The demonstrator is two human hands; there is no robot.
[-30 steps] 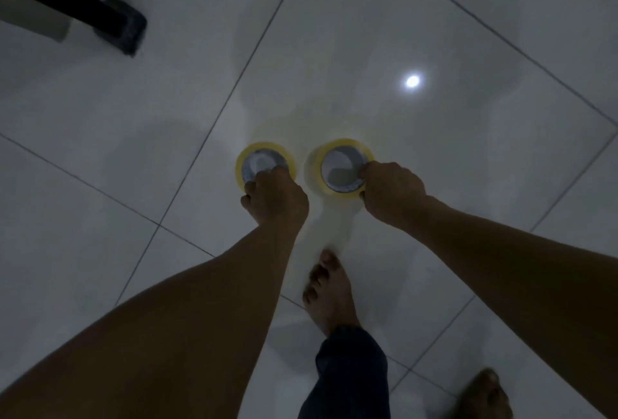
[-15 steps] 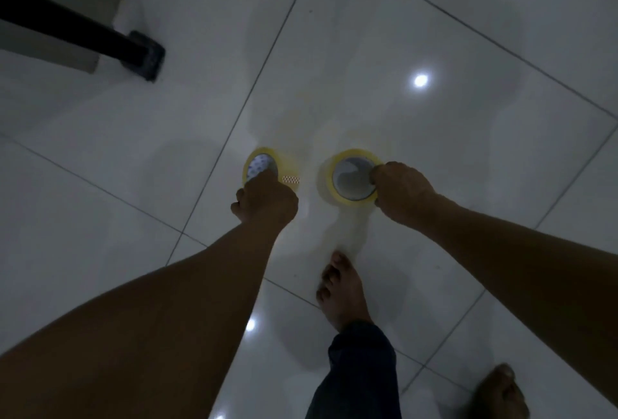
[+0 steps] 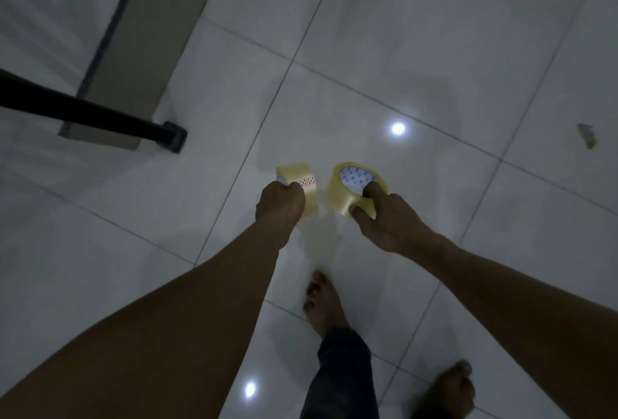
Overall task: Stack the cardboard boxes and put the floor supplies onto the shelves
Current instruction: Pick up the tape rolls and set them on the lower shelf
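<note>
1. The left hand [image 3: 279,204] is gripping the left tape roll [image 3: 302,184], its fingers curling over the roll's near rim and covering most of the core.
2. The right hand [image 3: 384,218] is holding the right tape roll [image 3: 347,194], with one finger hooking into the printed core and the thumb pressing on the yellowish outer band.
3. Both rolls are tilting and sitting just beside each other with a narrow gap between them, low over the white tiled floor [image 3: 434,50]; whether they are touching the tiles I cannot tell.
4. Below the hands, a bare foot [image 3: 322,301] is standing on the tiles under a dark trouser leg [image 3: 341,375], and a second bare foot [image 3: 448,388] is showing blurred to the lower right.
5. To the upper left, a black bar is ending in a foot [image 3: 174,136] resting on the floor beside a beige panel [image 3: 140,50].
6. Far right, a small scrap [image 3: 587,136] is lying on a tile, well apart from the rolls.
</note>
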